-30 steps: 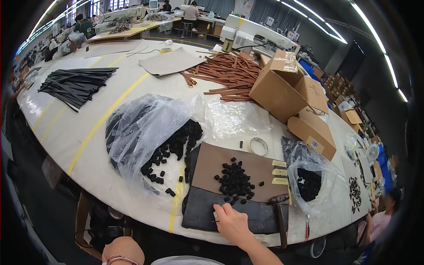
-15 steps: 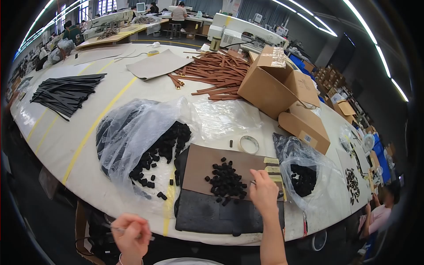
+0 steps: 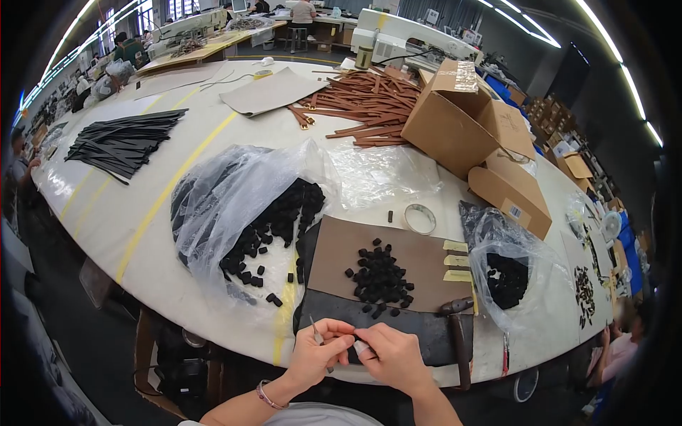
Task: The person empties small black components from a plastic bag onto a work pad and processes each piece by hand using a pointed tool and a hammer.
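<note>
My left hand (image 3: pixel 317 360) is closed, with a thin metal tool (image 3: pixel 316 332) sticking out between its fingers; its exact kind is unclear. My right hand (image 3: pixel 395 357) meets it fingertip to fingertip, pinching a small black loop (image 3: pixel 357 341) that the fingers mostly cover. Something whitish wraps one right finger. Both hands are over the black mat (image 3: pixel 419 334) at the table's near edge. Just beyond them a pile of small black loops (image 3: pixel 381 275) lies on a brown board (image 3: pixel 337 245). A dark hammer (image 3: pixel 460 341) lies to the right of my right hand.
Clear plastic bags of black pieces stand left (image 3: pixel 220 206) and right (image 3: pixel 536 273). Tape strips (image 3: pixel 456 260) and a tape roll (image 3: pixel 420 219) are nearby. Brown straps (image 3: pixel 376 99), black straps (image 3: pixel 128 142) and cardboard boxes (image 3: pixel 447 128) lie farther back. A person (image 3: pixel 618 348) sits at right.
My right hand has left the right side of the loop pile and come toward me. My left hand has risen to meet it over the mat. The view has shifted slightly left.
</note>
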Available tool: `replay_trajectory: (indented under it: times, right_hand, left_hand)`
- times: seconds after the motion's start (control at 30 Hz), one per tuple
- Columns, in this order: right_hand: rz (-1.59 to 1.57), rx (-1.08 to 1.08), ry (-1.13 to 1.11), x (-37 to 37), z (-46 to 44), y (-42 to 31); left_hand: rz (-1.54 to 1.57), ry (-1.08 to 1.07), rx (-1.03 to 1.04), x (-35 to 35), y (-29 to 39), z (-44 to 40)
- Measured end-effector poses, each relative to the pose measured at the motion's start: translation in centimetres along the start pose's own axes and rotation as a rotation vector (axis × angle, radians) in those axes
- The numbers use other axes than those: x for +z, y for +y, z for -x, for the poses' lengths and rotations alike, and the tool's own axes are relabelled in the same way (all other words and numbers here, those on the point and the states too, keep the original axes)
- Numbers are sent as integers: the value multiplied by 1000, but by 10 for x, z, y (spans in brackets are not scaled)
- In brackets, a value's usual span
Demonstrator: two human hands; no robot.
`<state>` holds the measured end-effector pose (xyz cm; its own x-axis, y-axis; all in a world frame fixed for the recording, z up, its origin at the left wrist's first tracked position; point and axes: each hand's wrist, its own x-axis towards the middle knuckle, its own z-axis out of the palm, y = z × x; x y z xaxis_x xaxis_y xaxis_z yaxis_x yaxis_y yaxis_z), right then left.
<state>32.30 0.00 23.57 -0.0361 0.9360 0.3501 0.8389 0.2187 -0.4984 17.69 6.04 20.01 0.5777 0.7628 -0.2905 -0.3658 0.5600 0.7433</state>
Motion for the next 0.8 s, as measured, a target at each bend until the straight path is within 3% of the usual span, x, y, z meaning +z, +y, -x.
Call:
replay_trajectory:
  times: [0.13, 0.2, 0.27, 0.4, 0.5, 0.57, 0.7, 0.8]
  right_hand:
    - [-22, -9, 41, 10, 3, -6]
    - [-75, 6, 71, 15, 4, -7]
    - [-301, 116, 77, 20, 7, -7]
    - [-350, 126, 136, 25, 12, -4]
    - [-406, 158, 86, 15, 10, -12]
    - [-408, 300, -40, 4, 12, -13]
    - [-306, 262, 60, 3, 17, -17]
    - [-202, 72, 37, -1, 13, -18]
  left_hand:
    - [106, -1, -18, -5, -1, 3]
    - [315, -53, -137, -10, 0, 2]
    - [313, -16, -172, -6, 2, 5]
    - [384, -61, -194, -9, -1, 8]
    - [518, -105, -248, -8, 2, 9]
    - [602, -112, -291, -10, 3, 9]
    - [595, -215, -267, -15, 0, 9]
    - [561, -213, -248, -15, -1, 10]
